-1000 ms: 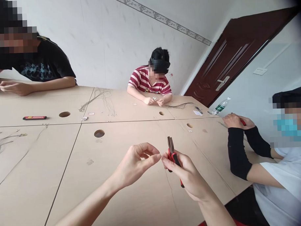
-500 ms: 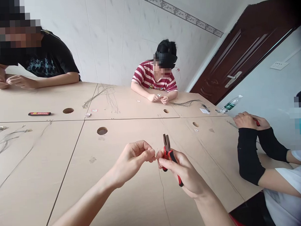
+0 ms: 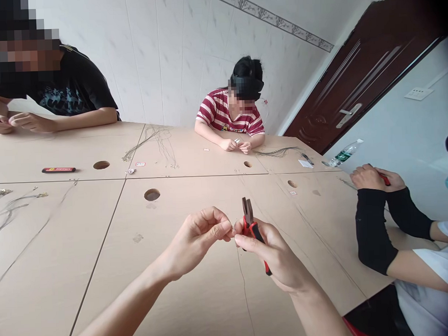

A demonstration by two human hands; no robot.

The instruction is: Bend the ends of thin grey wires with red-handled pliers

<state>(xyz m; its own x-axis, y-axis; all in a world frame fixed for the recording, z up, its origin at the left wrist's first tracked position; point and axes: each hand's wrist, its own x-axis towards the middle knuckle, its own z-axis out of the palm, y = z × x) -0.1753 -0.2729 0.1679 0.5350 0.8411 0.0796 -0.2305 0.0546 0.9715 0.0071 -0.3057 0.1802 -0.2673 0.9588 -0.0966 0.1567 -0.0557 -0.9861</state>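
Nearest to me, a thin grey wire [image 3: 244, 285] runs along the pale wooden table [image 3: 102, 270] and rises to where my two hands meet above it. My left hand [image 3: 197, 240] has thumb and forefinger pressed together, pinching the wire's upper end; what sits at that tip is too small to tell. My right hand [image 3: 276, 257] touches it fingertip to fingertip and is closed around the red-handled pliers [image 3: 252, 228], with the thumb also pinching at the wire. The pliers' long axis runs from near-right to far-left, nearly upright, the dark metal nose pointing away from me and up, the red grips buried in my palm with one end poking out below. On my right, a person's black-sleeved forearms [image 3: 373, 221] rest on the table edge, hands closed on something red. Beyond my hands lies a round hole [image 3: 152, 194] in the tabletop, then a red and black flat bar [image 3: 58, 170] to the left and a clear plastic water bottle [image 3: 343, 153] to the right. Farthest off, a person in a red striped shirt [image 3: 225, 116] and another in a black shirt [image 3: 70, 90] sit at the table with loose wire bundles [image 3: 153, 141] between them.
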